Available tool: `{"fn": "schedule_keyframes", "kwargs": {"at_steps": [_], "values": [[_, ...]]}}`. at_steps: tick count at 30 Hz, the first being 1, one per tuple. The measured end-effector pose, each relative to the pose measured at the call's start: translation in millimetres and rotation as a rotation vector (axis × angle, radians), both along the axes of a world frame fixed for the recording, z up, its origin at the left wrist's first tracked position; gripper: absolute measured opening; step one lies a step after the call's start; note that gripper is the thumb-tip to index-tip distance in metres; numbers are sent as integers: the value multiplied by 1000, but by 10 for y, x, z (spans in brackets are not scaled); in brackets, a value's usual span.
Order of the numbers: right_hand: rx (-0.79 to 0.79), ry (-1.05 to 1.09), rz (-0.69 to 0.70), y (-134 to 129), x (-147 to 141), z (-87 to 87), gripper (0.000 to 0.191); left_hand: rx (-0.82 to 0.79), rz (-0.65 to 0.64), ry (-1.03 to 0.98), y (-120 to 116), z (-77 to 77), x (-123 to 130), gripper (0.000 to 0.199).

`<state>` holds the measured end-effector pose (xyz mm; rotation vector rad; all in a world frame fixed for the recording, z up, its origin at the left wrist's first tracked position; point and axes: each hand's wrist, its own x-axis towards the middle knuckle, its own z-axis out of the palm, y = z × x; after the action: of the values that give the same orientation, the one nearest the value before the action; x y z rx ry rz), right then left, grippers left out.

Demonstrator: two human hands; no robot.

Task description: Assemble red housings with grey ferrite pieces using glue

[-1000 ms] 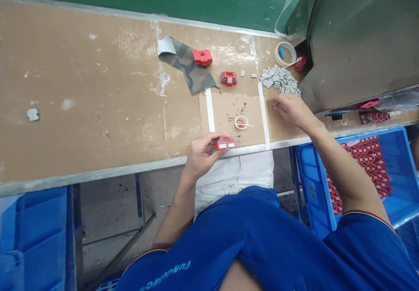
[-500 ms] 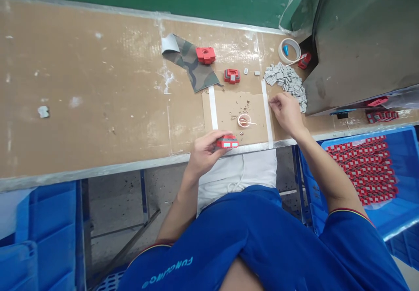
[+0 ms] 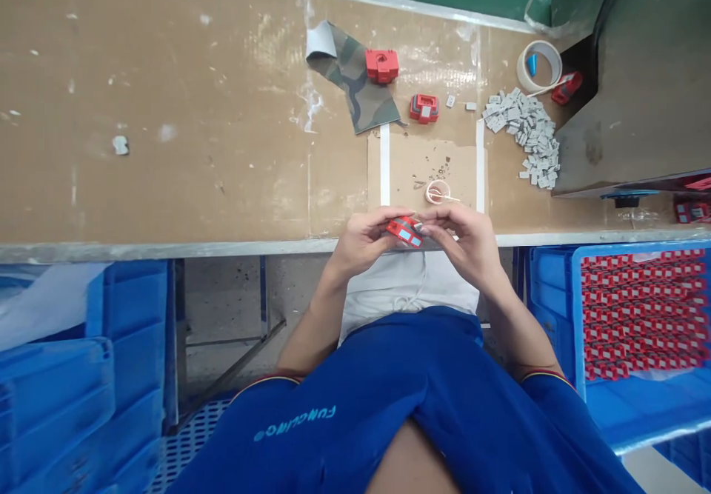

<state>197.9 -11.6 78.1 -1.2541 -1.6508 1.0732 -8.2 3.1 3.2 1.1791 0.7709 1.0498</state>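
Observation:
My left hand (image 3: pixel 361 241) is closed around a small red and grey toy vehicle part (image 3: pixel 404 232) with two pale windows, at the table's front edge. My right hand (image 3: pixel 464 238) pinches a small grey piece (image 3: pixel 418 227) against the right end of that part. The fingertips hide some of the piece. Just beyond the hands stands a small cup (image 3: pixel 438 192) with a thin white stick in it. Similar flat grey pieces (image 3: pixel 527 135) lie heaped at the right.
A red block (image 3: pixel 382 66) rests on a camouflage cloth strip (image 3: pixel 361 98), with another red and grey part (image 3: pixel 424 109) beside it. A tape roll (image 3: pixel 539 67) lies near the metal housing (image 3: pixel 638 94). Below right, a blue crate (image 3: pixel 611 405) holds rows of red parts.
My right hand has moved left from beside the grey heap to the toy part, with a grey piece in its fingers. The part has tilted in my left hand. The view has shifted.

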Motion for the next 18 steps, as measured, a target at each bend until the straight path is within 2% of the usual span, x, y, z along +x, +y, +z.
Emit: {"fn": "schedule_keyframes", "kwargs": {"at_steps": [4,8,12,18], "values": [[-20,-22,17,73,-8,-107,4,36,9,24,1,9,-1,41],[88,-168,53,79,17,-35,12,83,11,91,-3,3,-9,41],[107,-293,85,23,-14,33,17,145,9,163,-16,-31,-28,37],[141,-354,58,-138,-66,10,14,191,32,228,-52,-21,-37,33]]}}
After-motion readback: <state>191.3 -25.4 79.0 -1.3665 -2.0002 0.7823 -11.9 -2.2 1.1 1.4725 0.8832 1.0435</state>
